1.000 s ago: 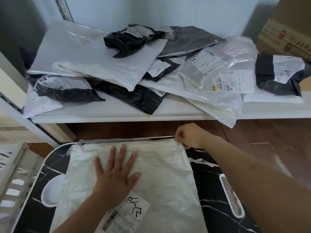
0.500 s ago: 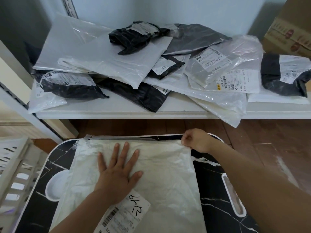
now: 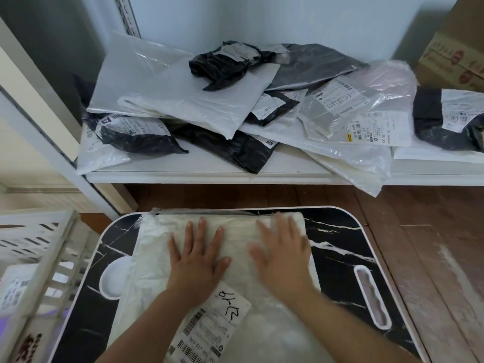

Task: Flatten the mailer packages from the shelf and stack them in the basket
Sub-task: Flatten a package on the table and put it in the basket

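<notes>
Black marble-patterned tabletop (image 3: 337, 247), white-veined with rounded corners, carries a crinkly white plastic mailer (image 3: 235, 258) lying flat. Both palms press it — left hand (image 3: 197, 260) and right hand (image 3: 282, 255), fingers straight and spread, gripping nothing. Behind, a white shelf board (image 3: 209, 163) holds a heap of glossy black, grey and white poly mailers (image 3: 235, 106). At left stands a slatted white plastic basket (image 3: 39, 247).

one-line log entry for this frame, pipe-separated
phase: flattening | left hand: flat on white mailer | right hand: flat on mailer | surface: black marble-pattern table | basket: left
</notes>
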Motion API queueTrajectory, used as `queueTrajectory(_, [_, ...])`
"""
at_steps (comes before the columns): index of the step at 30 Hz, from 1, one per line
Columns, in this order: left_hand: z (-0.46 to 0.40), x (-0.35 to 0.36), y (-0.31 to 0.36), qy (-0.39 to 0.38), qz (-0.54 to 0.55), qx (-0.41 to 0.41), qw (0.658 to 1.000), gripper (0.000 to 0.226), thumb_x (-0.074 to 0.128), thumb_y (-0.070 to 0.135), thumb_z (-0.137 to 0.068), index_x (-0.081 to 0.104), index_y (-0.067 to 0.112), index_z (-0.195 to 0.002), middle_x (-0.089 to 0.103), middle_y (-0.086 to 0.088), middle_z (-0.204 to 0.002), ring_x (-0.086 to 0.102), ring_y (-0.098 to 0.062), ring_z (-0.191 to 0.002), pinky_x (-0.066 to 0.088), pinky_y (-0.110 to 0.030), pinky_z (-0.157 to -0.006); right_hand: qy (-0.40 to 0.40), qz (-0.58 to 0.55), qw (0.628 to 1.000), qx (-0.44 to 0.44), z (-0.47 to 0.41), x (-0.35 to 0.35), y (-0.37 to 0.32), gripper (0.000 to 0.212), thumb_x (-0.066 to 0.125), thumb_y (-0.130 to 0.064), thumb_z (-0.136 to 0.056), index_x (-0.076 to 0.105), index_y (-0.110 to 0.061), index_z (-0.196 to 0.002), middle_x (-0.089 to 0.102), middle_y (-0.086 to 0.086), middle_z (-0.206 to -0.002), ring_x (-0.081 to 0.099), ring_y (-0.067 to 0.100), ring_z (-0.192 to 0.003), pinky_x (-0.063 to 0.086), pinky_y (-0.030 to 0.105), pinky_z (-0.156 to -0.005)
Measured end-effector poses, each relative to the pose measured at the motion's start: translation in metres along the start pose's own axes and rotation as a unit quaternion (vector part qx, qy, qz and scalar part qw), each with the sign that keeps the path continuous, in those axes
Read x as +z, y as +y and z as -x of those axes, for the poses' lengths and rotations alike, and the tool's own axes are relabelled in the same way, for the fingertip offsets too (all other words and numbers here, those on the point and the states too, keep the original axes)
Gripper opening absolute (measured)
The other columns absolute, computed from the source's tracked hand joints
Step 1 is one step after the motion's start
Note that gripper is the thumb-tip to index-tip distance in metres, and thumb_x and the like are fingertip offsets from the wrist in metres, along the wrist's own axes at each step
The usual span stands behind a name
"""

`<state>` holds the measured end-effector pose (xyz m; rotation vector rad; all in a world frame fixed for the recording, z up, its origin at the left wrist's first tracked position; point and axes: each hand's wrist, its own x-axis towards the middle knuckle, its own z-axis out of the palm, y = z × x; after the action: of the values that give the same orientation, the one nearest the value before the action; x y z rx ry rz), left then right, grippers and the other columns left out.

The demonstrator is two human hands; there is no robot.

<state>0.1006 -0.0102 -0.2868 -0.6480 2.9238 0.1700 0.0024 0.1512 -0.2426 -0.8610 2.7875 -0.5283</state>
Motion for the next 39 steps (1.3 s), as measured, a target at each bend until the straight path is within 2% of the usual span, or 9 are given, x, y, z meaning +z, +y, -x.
queueTrajectory(2, [0.024,-0.002,-0.006,0.023,-0.019,-0.011,0.999,0.071,-0.005,0.07,-0.088,0.006,0.038,-0.151,0.004,-0.01,-0.161,-0.001,-0.034,-0.146,-0.006,-0.056,-0.109,-0.072,0.113,0.989,-0.057,0.04,0.019,-0.007,0.084,-0.001,-0.085,-0.074,0.026,-0.049,-0.145,0.001,0.004,-0.162,-0.007,0.036,-0.147,0.0,0.068,-0.109])
queueTrajectory(4, [0.055,-0.005,-0.014,0.011,-0.038,-0.012,0.999,0.062,0.013,0.063,-0.095,0.024,0.036,-0.149,0.025,-0.01,-0.156,0.018,-0.035,-0.141,0.005,-0.056,-0.107,-0.105,0.143,0.981,-0.081,0.074,0.03,-0.011,0.085,0.015,-0.094,-0.07,0.05,-0.047,-0.132,0.036,0.01,-0.152,0.028,0.043,-0.139,0.015,0.077,-0.095])
queueTrajectory(16, [0.156,0.029,-0.035,-0.038,-0.034,-0.021,0.998,0.091,0.024,0.089,-0.075,0.026,0.035,-0.149,0.031,-0.008,-0.154,0.025,-0.038,-0.139,0.003,-0.06,-0.106,-0.18,0.15,0.971,-0.047,0.113,0.044,-0.001,0.103,0.026,-0.099,-0.061,0.049,-0.035,-0.137,0.034,0.015,-0.153,0.029,0.045,-0.139,0.018,0.085,-0.085])
queueTrajectory(18, [0.151,0.025,-0.034,-0.06,-0.023,-0.031,0.997,0.092,0.023,0.089,-0.075,0.027,0.034,-0.149,0.034,-0.008,-0.152,0.029,-0.037,-0.137,0.004,-0.06,-0.105,-0.166,0.158,0.971,-0.069,0.111,0.034,-0.004,0.101,0.027,-0.099,-0.061,0.039,-0.04,-0.143,0.021,0.015,-0.158,0.016,0.044,-0.143,0.012,0.085,-0.086])
queueTrajectory(20, [0.149,0.024,-0.033,-0.077,-0.028,-0.029,0.996,0.09,0.022,0.089,-0.075,0.038,0.033,-0.143,0.04,-0.008,-0.149,0.032,-0.036,-0.134,0.006,-0.059,-0.104,-0.155,0.168,0.969,-0.092,0.107,0.028,-0.003,0.103,0.03,-0.098,-0.06,-0.001,-0.05,-0.146,-0.027,0.007,-0.157,-0.028,0.036,-0.141,-0.011,0.083,-0.091])
queueTrajectory(22, [0.149,0.023,-0.032,-0.082,-0.029,-0.029,0.996,0.088,0.023,0.09,-0.074,0.044,0.034,-0.138,0.045,-0.01,-0.146,0.033,-0.037,-0.132,0.006,-0.058,-0.103,-0.176,0.146,0.966,-0.121,0.113,0.018,0.008,0.111,0.032,-0.097,-0.059,-0.015,-0.044,-0.145,-0.043,0.004,-0.148,-0.045,0.027,-0.133,-0.022,0.073,-0.098])
queueTrajectory(26, [0.149,0.025,-0.033,-0.075,-0.037,-0.041,0.996,0.087,0.024,0.089,-0.074,0.045,0.034,-0.138,0.046,-0.011,-0.145,0.032,-0.036,-0.133,0.009,-0.058,-0.103,-0.202,0.216,0.945,-0.139,0.138,0.006,0.041,0.114,0.028,-0.098,-0.063,0.036,-0.023,-0.148,0.025,0.023,-0.154,0.013,0.038,-0.144,0.016,0.059,-0.102])
queueTrajectory(36, [0.15,0.023,-0.032,-0.097,-0.013,-0.04,0.994,0.097,0.022,0.092,-0.072,0.021,0.034,-0.15,0.039,-0.008,-0.15,0.024,-0.038,-0.139,0.013,-0.058,-0.104,-0.171,0.181,0.959,-0.135,0.141,0.019,0.054,0.106,0.028,-0.097,-0.065,0.042,-0.027,-0.144,0.031,0.018,-0.154,0.026,0.033,-0.14,0.021,0.055,-0.102])
queueTrajectory(39, [0.145,0.0,-0.032,-0.057,0.038,-0.064,0.996,0.103,0.006,0.097,-0.058,0.01,0.047,-0.149,0.0,-0.001,-0.161,-0.008,-0.027,-0.147,0.006,-0.055,-0.112,-0.068,0.089,0.993,-0.042,0.126,0.005,0.047,0.087,0.043,-0.089,-0.069,0.043,-0.036,-0.139,0.031,0.001,-0.151,0.028,0.023,-0.135,0.027,0.051,-0.103])
